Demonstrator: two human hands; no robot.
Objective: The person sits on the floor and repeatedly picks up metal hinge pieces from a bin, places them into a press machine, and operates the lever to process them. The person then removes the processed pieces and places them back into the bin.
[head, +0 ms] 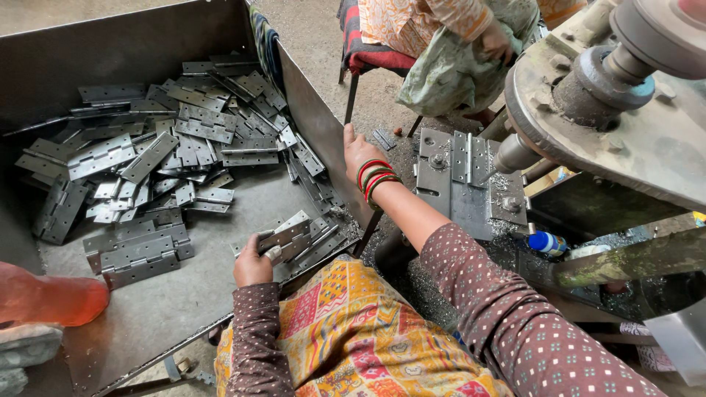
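In the near tray (184,309), the left hand (252,266) is gripping a hinge (285,234); the right hand (359,153) is resting open-fingered on the tray's right wall, so probably mid-pickup.

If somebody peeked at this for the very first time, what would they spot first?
Probably the big heap of grey metal hinges piled in the metal bin on the left. Next, the left hand gripping a bundle of hinges at the bin's near edge, while the right hand, with red and green bangles on its wrist, rests on the bin's side wall. At the right stands a heavy grey machine.
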